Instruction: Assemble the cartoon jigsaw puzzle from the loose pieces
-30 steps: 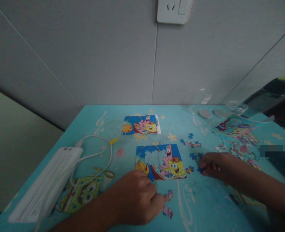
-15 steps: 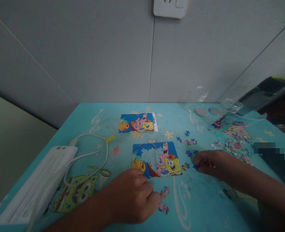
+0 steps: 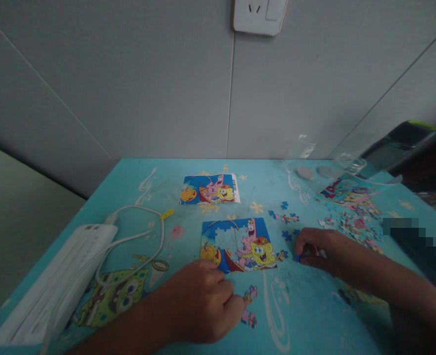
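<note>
A jigsaw puzzle [image 3: 264, 256] of cartoon figures lies partly assembled in the middle of the table, with a gap in its upper left part. My left hand [image 3: 206, 301] is closed at the puzzle's lower left edge; its fingertips are hidden, so whatever it may hold does not show. To the right of the puzzle, my right hand [image 3: 316, 246] pinches a small blue puzzle piece [image 3: 298, 258] close to the tabletop. Other loose pieces [image 3: 287, 235] lie between that hand and the puzzle. Pink pieces [image 3: 249, 318] rest just right of my left hand.
Behind the puzzle lies a picture card [image 3: 210, 189] with the same scene. Many loose pieces [image 3: 354, 224] are heaped at the right, beside a clear container [image 3: 378, 183]. A white power strip [image 3: 58, 281] with a cable occupies the left side. A wall [image 3: 166, 98] borders the table's back.
The view has shifted slightly. My right hand keeps its pinch on the blue puzzle piece, its fingers turned a little. My left hand stays in the same place.
</note>
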The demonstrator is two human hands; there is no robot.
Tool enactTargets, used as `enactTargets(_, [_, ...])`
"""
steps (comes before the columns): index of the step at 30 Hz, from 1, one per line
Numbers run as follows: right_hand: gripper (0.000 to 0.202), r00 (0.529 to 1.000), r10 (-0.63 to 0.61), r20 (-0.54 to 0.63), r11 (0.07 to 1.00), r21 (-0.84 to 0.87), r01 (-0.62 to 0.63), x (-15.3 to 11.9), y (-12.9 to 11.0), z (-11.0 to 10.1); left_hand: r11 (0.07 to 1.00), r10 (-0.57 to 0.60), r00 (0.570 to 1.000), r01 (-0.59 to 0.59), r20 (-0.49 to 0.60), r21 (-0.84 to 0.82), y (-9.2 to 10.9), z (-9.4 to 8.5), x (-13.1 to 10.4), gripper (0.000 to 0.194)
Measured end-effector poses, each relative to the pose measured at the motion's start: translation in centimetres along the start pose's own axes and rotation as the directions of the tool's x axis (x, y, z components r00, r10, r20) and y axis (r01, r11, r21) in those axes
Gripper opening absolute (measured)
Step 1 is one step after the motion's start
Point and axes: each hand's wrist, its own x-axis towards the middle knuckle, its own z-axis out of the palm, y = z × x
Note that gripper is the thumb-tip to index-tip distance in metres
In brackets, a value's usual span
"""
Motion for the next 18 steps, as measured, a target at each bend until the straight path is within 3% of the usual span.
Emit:
enactTargets(4, [0.017,1.0,-0.014,-0.017,0.999,0.048,0.015,0.3,-0.3,-0.4,1.0,-0.01,1.0,0.01,0.007,-0.009,-0.1,0.1,-0.1,0.033])
enactTargets(10, [0.023,0.975,-0.068,-0.212,0.954,0.273,0.126,1.5,-3.2,0.7,1.0,-0.005,1.0,0.005,-0.014,0.03,-0.3,0.2,0.0,0.03])
enactTargets(14, [0.024,0.979,-0.01,-0.203,0.838,0.532,0.119,2.8,-5.7,3.5,0.997,-0.033,0.999,0.034,-0.021,0.064,-0.6,0.4,-0.1,0.029])
enactTargets(18, [0.026,0.989,0.024,-0.143,0.692,0.716,0.087,3.9,-6.3,5.3,0.996,-0.039,0.999,0.042,-0.035,0.074,-0.9,0.6,-0.1,0.026])
